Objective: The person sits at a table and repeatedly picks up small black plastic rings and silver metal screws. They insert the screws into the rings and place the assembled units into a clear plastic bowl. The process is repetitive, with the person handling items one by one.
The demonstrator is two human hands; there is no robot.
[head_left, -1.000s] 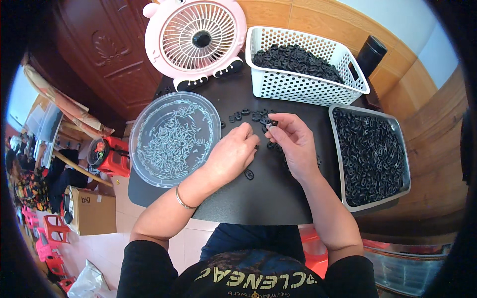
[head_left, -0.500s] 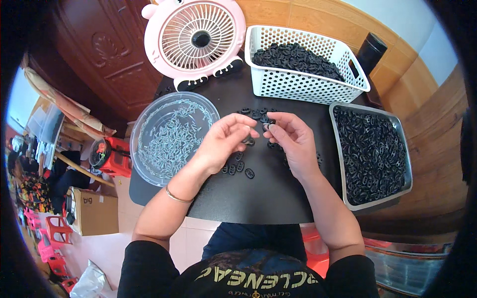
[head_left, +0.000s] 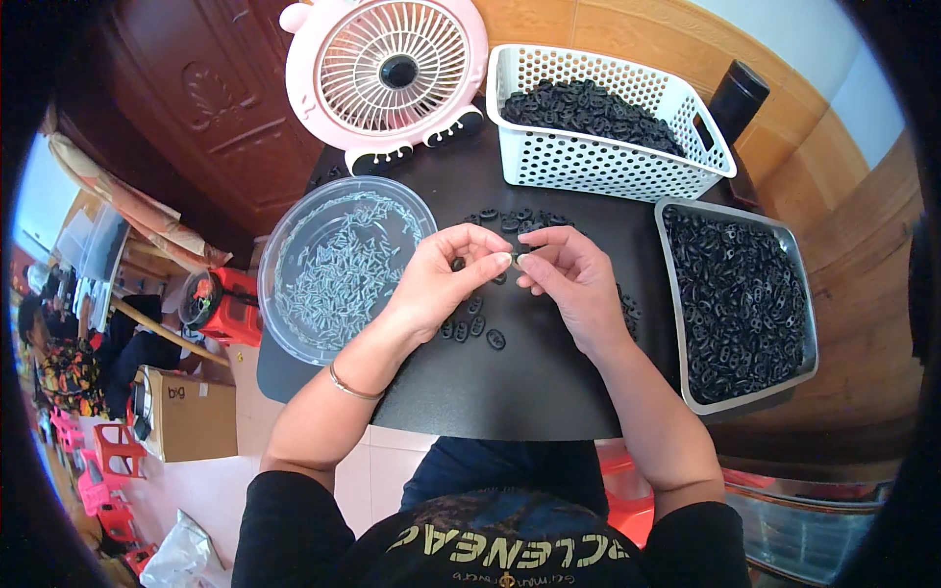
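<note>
My left hand and my right hand meet over the table, thumb and forefinger pinched in each. Between their fingertips shows a small black plastic piece, mostly covered by the fingers. Loose black oval pieces with holes lie beside and below my left hand. A further row of black pieces is just beyond the fingertips, and some more sit by my right wrist. Left of my left hand stands a clear round tub holding many small, thin silvery metal parts.
A metal tray full of black oval pieces lies to the right. Behind it is a white perforated basket of black pieces, with a dark cylinder alongside. A pink fan stands at the back left of the dark table.
My hands have come together, fingertips now touching around the small black piece. The view has shifted slightly. The loose pieces and containers stay as they were.
</note>
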